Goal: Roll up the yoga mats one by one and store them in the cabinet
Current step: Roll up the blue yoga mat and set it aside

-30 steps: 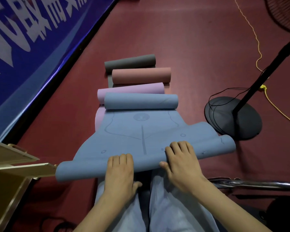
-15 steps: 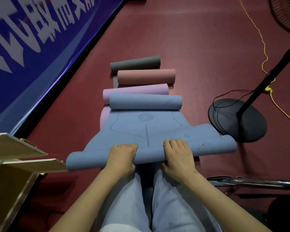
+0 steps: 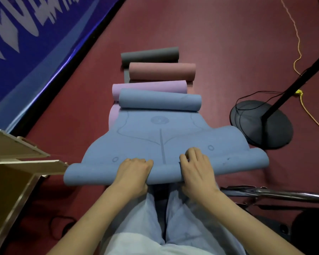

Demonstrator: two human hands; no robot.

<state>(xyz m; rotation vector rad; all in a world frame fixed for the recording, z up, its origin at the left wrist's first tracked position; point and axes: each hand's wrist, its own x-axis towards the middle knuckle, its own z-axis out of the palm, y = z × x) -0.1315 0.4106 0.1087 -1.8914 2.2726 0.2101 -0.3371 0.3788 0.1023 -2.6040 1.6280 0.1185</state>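
Dark red floor (image 3: pixel 219 34) fills most of the frame, bordered at upper left by a blue banner (image 3: pixel 26 43), with a light wooden cabinet (image 3: pixel 13 162) at the left edge and a black fan base (image 3: pixel 261 124) at right. At centre lies a blue yoga mat (image 3: pixel 155 137), rolled at both ends, its near roll lying over the person's knees; behind it lie purple (image 3: pixel 149 87), pink (image 3: pixel 162 70) and grey (image 3: pixel 149 54) rolled mats. The left hand (image 3: pixel 134 172) and right hand (image 3: pixel 197 170) each curl their fingers over the near roll, gripping it.
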